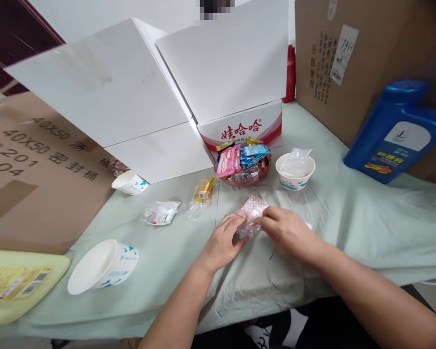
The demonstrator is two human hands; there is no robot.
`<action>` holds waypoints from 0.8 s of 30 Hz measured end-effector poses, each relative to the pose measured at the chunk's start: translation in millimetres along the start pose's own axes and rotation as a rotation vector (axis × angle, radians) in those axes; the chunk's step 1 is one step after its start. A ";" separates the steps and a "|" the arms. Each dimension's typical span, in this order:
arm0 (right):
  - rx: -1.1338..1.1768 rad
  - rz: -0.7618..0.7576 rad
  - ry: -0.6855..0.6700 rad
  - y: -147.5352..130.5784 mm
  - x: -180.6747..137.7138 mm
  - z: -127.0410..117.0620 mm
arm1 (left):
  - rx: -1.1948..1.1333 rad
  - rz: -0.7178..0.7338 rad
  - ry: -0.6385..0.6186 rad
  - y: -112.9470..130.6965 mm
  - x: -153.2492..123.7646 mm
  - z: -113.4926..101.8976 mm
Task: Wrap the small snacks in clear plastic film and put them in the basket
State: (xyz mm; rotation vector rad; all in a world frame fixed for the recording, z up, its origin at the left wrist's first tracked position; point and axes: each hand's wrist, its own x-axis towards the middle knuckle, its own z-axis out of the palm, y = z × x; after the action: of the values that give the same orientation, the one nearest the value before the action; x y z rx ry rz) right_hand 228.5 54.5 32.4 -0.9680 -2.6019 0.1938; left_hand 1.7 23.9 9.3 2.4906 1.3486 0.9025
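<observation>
Between my two hands, low over the cloth, is a crinkled clear plastic bag with something pink inside. The fingers of my left hand are closed on its left edge. From the other side my right hand pinches its right edge. Just behind stands a reddish bowl heaped with small snack packets, pink and blue ones on top. To the left lie a clear bag with a yellow packet and another clear bag with white and red contents.
A paper bowl with clear plastic bags stands right of the snack bowl. Two more paper bowls, one large and one smaller, lie tipped at left. White boxes, cartons, a blue jug and a yellow bottle surround the cloth.
</observation>
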 end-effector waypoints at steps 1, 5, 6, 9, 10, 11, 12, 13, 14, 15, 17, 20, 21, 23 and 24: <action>-0.010 -0.053 -0.027 -7.0 2.3 3.2 | -0.024 -0.005 0.017 -1.5 -1.2 -1.1; -0.083 0.070 -0.134 -6.9 7.4 6.2 | -0.055 -0.003 0.047 -7.7 -3.8 -8.5; -0.116 0.182 -0.153 1.4 6.7 4.0 | -0.051 0.004 0.048 -8.1 -4.2 -10.4; -0.230 0.530 -0.183 34.0 0.5 -6.4 | 0.007 -0.035 0.098 -8.1 -5.3 -15.6; -0.268 0.602 -0.176 43.0 -2.0 -9.6 | 0.056 -0.077 0.146 -8.3 -5.8 -16.9; -0.302 0.643 -0.151 49.2 -4.1 -11.9 | 0.120 -0.128 0.195 -9.0 -6.3 -17.8; -0.322 0.652 -0.110 52.1 -5.5 -12.8 | 0.192 -0.179 0.237 -10.0 -6.8 -18.3; -0.321 0.625 -0.056 51.5 -5.9 -12.0 | 0.263 -0.222 0.263 -11.1 -7.2 -18.1; -0.294 0.561 -0.002 47.9 -5.3 -9.5 | 0.319 -0.247 0.264 -12.3 -7.5 -17.4; -0.244 0.469 0.042 41.8 -3.7 -5.5 | 0.350 -0.246 0.233 -13.1 -7.6 -16.2; -0.126 0.240 0.079 26.1 0.9 5.1 | 0.324 -0.180 0.101 -13.4 -7.4 -12.7; -0.033 -0.010 0.029 7.1 6.8 17.7 | 0.178 -0.024 -0.079 -11.2 -6.8 -8.8; -0.013 -0.034 0.011 4.6 7.6 18.8 | 0.139 0.014 -0.096 -10.5 -6.7 -8.7; 0.045 0.013 0.010 6.5 7.1 15.6 | 0.100 0.069 -0.060 -10.6 -6.6 -10.7; 0.082 0.075 0.039 10.6 5.9 12.0 | 0.095 0.085 -0.022 -11.4 -6.7 -12.5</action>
State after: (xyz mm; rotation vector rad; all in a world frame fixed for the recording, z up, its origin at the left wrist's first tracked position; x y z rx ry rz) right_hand 226.2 66.3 20.3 -1.0302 -2.5038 0.2954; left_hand -16.3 23.4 11.8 2.6392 1.3182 0.8442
